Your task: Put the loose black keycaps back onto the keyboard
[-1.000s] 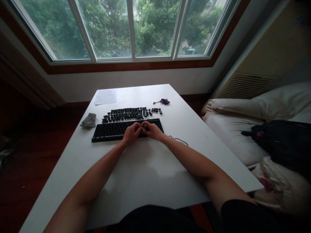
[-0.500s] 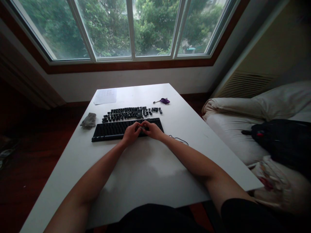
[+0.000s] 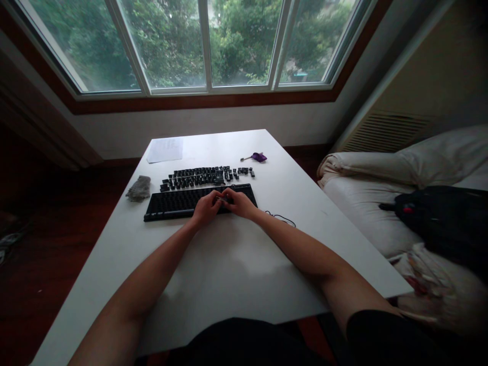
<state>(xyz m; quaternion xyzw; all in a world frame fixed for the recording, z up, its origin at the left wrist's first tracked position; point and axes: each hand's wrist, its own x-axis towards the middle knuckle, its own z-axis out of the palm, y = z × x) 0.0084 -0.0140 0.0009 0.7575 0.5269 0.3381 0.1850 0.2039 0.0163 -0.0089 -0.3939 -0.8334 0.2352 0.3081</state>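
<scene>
A black keyboard [image 3: 171,202] with its keys pulled off lies across the white table [image 3: 229,264]. Behind it, several loose black keycaps [image 3: 202,177] sit in rows. My left hand [image 3: 205,207] and my right hand [image 3: 238,202] meet over the keyboard's right half. Both have their fingers curled and pinched together around a small object that I cannot make out. The fingertips touch each other just above the keyboard.
A grey cloth [image 3: 139,188] lies left of the keyboard, a sheet of paper [image 3: 165,150] at the far left corner, a purple tool [image 3: 257,157] at the far right. A thin cable [image 3: 280,219] trails right. A bed with a dark bag [image 3: 438,213] stands to the right.
The hands stay pinched together at the same spot on the keyboard. The camera has tilted slightly, shifting the scene up a little.
</scene>
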